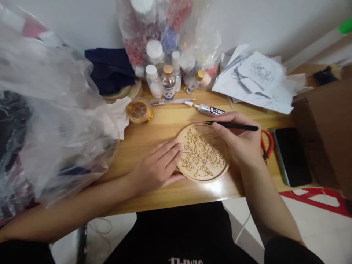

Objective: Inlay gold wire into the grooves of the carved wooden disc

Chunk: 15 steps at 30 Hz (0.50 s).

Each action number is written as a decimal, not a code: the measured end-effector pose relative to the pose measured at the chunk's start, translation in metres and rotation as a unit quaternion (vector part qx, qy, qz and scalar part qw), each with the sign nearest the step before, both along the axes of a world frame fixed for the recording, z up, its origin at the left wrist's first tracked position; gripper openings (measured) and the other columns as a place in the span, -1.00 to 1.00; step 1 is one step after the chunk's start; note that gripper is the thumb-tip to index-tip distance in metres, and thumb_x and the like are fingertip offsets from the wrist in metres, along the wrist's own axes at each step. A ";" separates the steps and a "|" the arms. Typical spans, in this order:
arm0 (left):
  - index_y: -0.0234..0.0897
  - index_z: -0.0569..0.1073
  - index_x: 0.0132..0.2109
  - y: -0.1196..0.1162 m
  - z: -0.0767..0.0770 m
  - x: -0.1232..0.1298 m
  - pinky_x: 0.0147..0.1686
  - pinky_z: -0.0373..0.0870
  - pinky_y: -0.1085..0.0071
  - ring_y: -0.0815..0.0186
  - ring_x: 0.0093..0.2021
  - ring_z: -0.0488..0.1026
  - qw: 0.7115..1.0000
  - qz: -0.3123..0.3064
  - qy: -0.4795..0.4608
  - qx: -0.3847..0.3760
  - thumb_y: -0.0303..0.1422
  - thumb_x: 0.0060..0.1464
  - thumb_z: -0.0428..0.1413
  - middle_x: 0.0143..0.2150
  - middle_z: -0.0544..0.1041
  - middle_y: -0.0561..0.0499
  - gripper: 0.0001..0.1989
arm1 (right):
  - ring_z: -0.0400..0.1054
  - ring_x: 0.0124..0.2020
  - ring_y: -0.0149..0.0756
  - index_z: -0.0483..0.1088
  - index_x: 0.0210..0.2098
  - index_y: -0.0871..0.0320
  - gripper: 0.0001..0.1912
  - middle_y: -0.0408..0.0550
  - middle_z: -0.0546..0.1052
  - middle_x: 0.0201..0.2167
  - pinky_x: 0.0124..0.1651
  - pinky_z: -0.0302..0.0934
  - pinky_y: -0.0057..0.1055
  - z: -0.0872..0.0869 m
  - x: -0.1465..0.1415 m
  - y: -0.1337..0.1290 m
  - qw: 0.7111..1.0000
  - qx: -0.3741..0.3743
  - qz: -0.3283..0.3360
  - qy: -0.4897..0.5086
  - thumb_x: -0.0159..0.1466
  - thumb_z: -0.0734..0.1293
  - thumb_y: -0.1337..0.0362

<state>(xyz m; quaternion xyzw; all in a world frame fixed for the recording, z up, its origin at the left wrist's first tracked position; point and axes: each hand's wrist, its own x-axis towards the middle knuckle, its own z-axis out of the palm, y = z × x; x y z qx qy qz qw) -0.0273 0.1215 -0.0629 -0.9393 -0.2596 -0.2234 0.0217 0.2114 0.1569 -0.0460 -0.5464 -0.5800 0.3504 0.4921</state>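
Note:
A round wooden plaque (204, 152) with a raised rim lies on the wooden table (165, 128), its face covered by a floral pattern outlined in gold wire. My left hand (159, 164) rests at the plaque's left edge, fingers on the rim and thumb low beside it, gripping the disc. In my right hand (242, 137) is a thin black tool (238, 126), pinched between thumb and fingers above the plaque's upper right. The tool's tip is over the top rim; whether it touches cannot be made out.
Behind the plaque lie a glue tube (211, 109), a white pen (176, 101) and a gold wire spool (139, 110), with small bottles (168, 82) beyond. Plastic bags (68, 110) crowd the left. Red-handled pliers (267, 145), a phone (293, 156) and a cardboard box (324, 128) stand right; papers (253, 79) lie behind.

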 end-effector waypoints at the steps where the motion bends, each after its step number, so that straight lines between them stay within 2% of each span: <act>1: -0.53 0.46 -0.07 0.000 -0.001 0.000 0.04 0.43 0.20 0.06 0.08 0.43 1.000 -0.001 0.003 0.000 -0.08 0.09 0.12 0.00 0.52 -0.26 -0.49 | 0.43 -0.29 -0.35 0.50 -0.36 0.11 -0.91 -0.14 0.55 -0.37 -0.20 0.34 -0.37 0.002 -0.002 -0.002 1.000 0.012 -0.011 -0.025 0.10 0.43 0.35; 4: -0.53 0.46 -0.06 -0.002 0.000 0.002 0.00 0.47 0.24 0.09 0.06 0.45 1.000 0.014 0.006 0.001 -0.09 0.12 0.09 0.00 0.52 -0.26 -0.50 | 0.45 -0.29 -0.34 0.50 -0.31 0.09 -0.89 -0.14 0.55 -0.35 -0.20 0.36 -0.35 0.012 -0.005 -0.009 0.995 0.037 -0.045 -0.075 0.13 0.41 0.36; 6: -0.53 0.45 -0.05 -0.002 0.001 0.003 -0.02 0.48 0.25 0.09 0.06 0.45 1.000 0.029 0.004 0.002 -0.10 0.13 0.07 0.00 0.52 -0.27 -0.50 | 0.46 -0.28 -0.35 0.50 -0.28 0.07 -0.85 -0.15 0.56 -0.34 -0.18 0.37 -0.36 0.023 -0.007 -0.015 0.994 0.028 -0.036 -0.099 0.14 0.41 0.38; 7: -0.54 0.45 -0.05 -0.002 0.001 0.003 -0.02 0.48 0.25 0.08 0.07 0.45 0.999 0.036 0.003 0.002 -0.10 0.14 0.07 0.00 0.52 -0.28 -0.50 | 0.46 -0.27 -0.35 0.49 -0.26 0.07 -0.83 -0.14 0.56 -0.33 -0.19 0.38 -0.37 0.027 -0.008 -0.018 0.995 0.013 -0.007 -0.103 0.14 0.41 0.39; 9: -0.56 0.45 -0.05 -0.002 0.000 0.003 -0.02 0.47 0.25 0.07 0.08 0.44 0.999 0.044 0.006 0.003 -0.13 0.15 0.07 0.01 0.51 -0.30 -0.52 | 0.47 -0.26 -0.35 0.49 -0.26 0.08 -0.81 -0.12 0.57 -0.32 -0.20 0.38 -0.40 0.031 -0.010 -0.020 0.987 -0.016 0.114 -0.112 0.13 0.41 0.42; 11: -0.54 0.44 -0.03 -0.002 -0.001 0.003 -0.02 0.47 0.26 0.08 0.08 0.44 0.999 0.047 0.010 0.004 -0.19 0.16 0.08 0.02 0.51 -0.28 -0.56 | 0.47 -0.29 -0.36 0.48 -0.28 0.11 -0.83 -0.12 0.57 -0.33 -0.24 0.38 -0.42 0.028 -0.014 -0.019 0.974 -0.008 0.197 -0.110 0.13 0.41 0.42; 12: -0.52 0.43 -0.01 -0.002 -0.002 0.002 -0.02 0.47 0.26 0.10 0.08 0.44 0.999 0.047 0.012 0.004 -0.22 0.17 0.07 0.03 0.51 -0.26 -0.59 | 0.47 -0.31 -0.38 0.48 -0.29 0.12 -0.85 -0.12 0.57 -0.35 -0.27 0.38 -0.44 0.025 -0.015 -0.017 0.973 -0.003 0.206 -0.108 0.13 0.41 0.42; 15: -0.47 0.44 -0.02 -0.002 -0.002 0.001 -0.02 0.46 0.25 0.10 0.09 0.43 0.999 0.046 0.013 -0.007 -0.25 0.17 0.08 0.02 0.51 -0.23 -0.64 | 0.47 -0.35 -0.41 0.49 -0.32 0.12 -0.88 -0.14 0.58 -0.38 -0.32 0.37 -0.48 0.012 -0.017 -0.011 0.983 -0.021 0.160 -0.082 0.12 0.41 0.41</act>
